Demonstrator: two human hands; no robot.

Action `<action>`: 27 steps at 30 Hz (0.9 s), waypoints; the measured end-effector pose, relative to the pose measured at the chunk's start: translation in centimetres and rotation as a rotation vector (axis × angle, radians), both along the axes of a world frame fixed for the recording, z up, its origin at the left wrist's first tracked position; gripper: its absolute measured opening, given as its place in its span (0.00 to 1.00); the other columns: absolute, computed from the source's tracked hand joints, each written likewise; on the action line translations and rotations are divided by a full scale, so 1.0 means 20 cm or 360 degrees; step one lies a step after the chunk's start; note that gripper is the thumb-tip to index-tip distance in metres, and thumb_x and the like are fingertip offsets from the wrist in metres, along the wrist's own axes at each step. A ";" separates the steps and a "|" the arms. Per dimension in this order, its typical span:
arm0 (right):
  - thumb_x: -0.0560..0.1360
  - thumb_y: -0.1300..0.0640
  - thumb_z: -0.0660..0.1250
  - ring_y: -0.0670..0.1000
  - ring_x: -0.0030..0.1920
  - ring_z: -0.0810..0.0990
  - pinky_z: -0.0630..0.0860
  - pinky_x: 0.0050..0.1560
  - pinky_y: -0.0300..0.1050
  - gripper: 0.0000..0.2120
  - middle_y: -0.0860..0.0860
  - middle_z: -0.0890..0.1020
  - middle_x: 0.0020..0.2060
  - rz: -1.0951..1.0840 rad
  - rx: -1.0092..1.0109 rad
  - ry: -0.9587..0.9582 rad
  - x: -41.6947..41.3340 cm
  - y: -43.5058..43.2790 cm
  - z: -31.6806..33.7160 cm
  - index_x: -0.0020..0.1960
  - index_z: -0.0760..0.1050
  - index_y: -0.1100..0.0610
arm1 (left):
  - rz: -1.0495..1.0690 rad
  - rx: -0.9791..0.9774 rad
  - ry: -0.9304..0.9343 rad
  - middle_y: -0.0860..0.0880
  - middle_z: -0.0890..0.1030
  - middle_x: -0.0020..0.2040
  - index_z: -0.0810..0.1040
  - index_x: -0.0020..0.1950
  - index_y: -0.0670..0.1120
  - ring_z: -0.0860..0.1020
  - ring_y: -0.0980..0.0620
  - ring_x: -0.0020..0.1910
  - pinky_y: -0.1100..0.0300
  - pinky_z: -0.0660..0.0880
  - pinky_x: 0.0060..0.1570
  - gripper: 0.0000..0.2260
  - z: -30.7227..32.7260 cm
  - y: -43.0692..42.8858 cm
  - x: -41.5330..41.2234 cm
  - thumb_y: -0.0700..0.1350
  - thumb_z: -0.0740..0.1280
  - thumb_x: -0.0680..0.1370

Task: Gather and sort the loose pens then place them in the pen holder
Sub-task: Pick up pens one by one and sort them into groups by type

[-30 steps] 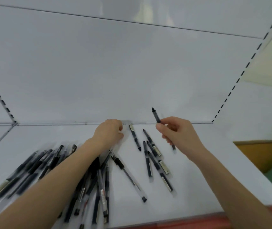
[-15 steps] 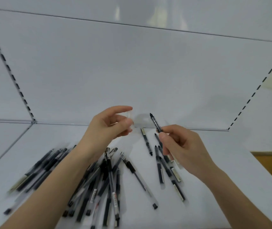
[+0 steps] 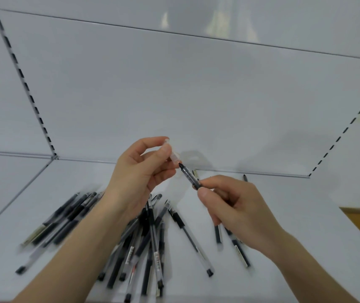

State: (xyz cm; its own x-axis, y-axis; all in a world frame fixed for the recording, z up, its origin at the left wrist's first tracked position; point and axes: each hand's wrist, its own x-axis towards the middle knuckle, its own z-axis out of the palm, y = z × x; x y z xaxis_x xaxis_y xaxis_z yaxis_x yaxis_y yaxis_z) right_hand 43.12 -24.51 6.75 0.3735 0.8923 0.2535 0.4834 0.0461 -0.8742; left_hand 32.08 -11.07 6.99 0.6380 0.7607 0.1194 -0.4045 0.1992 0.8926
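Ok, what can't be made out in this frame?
Head view:
- Pen holder: out of frame.
- Pile: motion blur; count and barrel print unreadable.
- Loose pens beyond the right hand: partly hidden by it.
- Cap in the left hand: clear and blurred; whether it touches the pen tip is unclear.

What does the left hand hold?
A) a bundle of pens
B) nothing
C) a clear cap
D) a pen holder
C: the left hand pinches a clear cap at the tip of the pen gripped by the right hand.

left hand — raised, pinching | right hand — lower, curled, gripping
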 end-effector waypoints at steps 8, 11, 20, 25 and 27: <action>0.74 0.59 0.64 0.43 0.20 0.67 0.64 0.26 0.29 0.08 0.49 0.71 0.19 -0.0078 0.0022 0.0077 -0.01 -0.01 0.01 0.38 0.78 0.53 | 0.0162 0.0124 -0.0002 0.48 0.83 0.34 0.80 0.43 0.44 0.80 0.54 0.34 0.64 0.79 0.38 0.04 -0.01 -0.07 0.04 0.37 0.67 0.72; 0.75 0.59 0.64 0.43 0.20 0.66 0.64 0.26 0.29 0.11 0.48 0.71 0.18 -0.0102 0.0040 0.0063 -0.01 -0.02 -0.01 0.34 0.76 0.52 | 0.0198 0.0132 -0.0015 0.49 0.83 0.33 0.80 0.41 0.43 0.81 0.54 0.34 0.63 0.80 0.40 0.04 -0.02 -0.09 0.05 0.36 0.67 0.71; 0.76 0.53 0.63 0.46 0.25 0.74 0.69 0.28 0.33 0.10 0.49 0.80 0.26 0.0060 -0.0347 -0.0037 0.01 0.00 -0.05 0.40 0.77 0.56 | 0.0210 0.0302 0.0351 0.45 0.81 0.33 0.80 0.45 0.43 0.79 0.54 0.30 0.64 0.78 0.35 0.04 -0.09 -0.07 0.04 0.35 0.69 0.73; 0.75 0.55 0.65 0.43 0.27 0.76 0.72 0.30 0.34 0.08 0.48 0.80 0.30 -0.0237 -0.0560 -0.0212 0.21 0.08 -0.14 0.39 0.77 0.56 | 0.0429 0.0913 0.1052 0.50 0.80 0.31 0.80 0.42 0.51 0.74 0.57 0.27 0.74 0.71 0.33 0.06 -0.17 0.03 -0.04 0.40 0.67 0.72; 0.74 0.54 0.66 0.45 0.31 0.76 0.70 0.32 0.30 0.07 0.49 0.80 0.31 -0.0319 -0.0632 -0.0400 0.28 0.13 -0.19 0.39 0.77 0.56 | 0.0451 0.1109 0.1276 0.53 0.79 0.32 0.80 0.44 0.52 0.74 0.57 0.30 0.76 0.68 0.32 0.06 -0.19 0.06 -0.08 0.41 0.67 0.72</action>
State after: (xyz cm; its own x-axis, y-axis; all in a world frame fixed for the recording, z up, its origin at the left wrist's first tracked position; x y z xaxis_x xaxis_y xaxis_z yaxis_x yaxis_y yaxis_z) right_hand 48.76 -21.84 2.94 0.5180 0.8552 0.0134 0.6462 -0.3810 -0.6612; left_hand 30.52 -9.87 3.22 0.5353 0.8185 0.2087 0.3914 -0.4594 0.7974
